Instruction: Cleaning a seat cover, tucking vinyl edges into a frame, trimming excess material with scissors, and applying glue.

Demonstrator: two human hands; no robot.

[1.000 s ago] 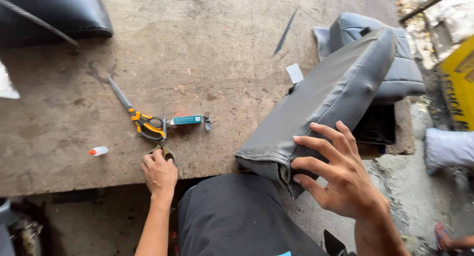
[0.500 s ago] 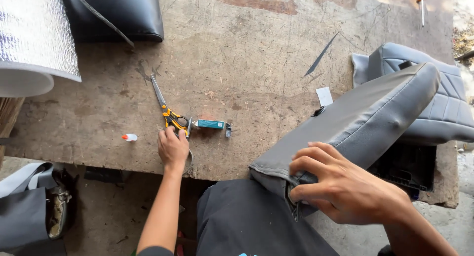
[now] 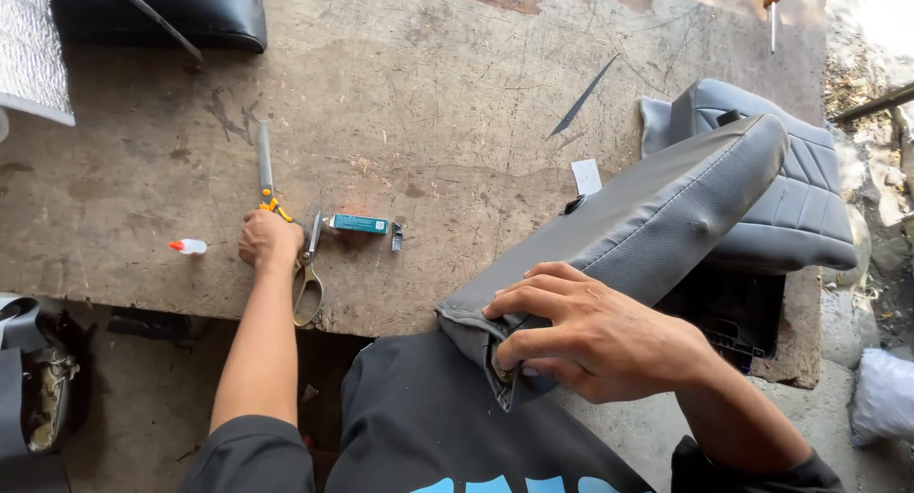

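My left hand (image 3: 269,241) is closed over the yellow handles of long-bladed shears (image 3: 265,165) that lie on the worn wooden table (image 3: 447,93). A second pair of scissors with brass-coloured handles (image 3: 308,276) lies just right of that hand, overhanging the table's front edge. My right hand (image 3: 595,339) grips the near end of a grey leatherette seat cushion (image 3: 657,217), fingers curled into its open seam, above my dark-clothed lap. The cushion slopes up to the right onto the table.
A teal tube (image 3: 359,224) and a small white bottle with a red cap (image 3: 189,246) lie near the shears. A black cushion (image 3: 167,12) and silver foil roll (image 3: 33,60) sit at the back left, a screwdriver (image 3: 771,8) at the back right. A quilted grey seat part (image 3: 795,193) rests over a black crate (image 3: 733,307).
My left hand has slid up from the table's edge onto the yellow handles. My right hand's fingers have curled from spread to gripping the cushion's end.
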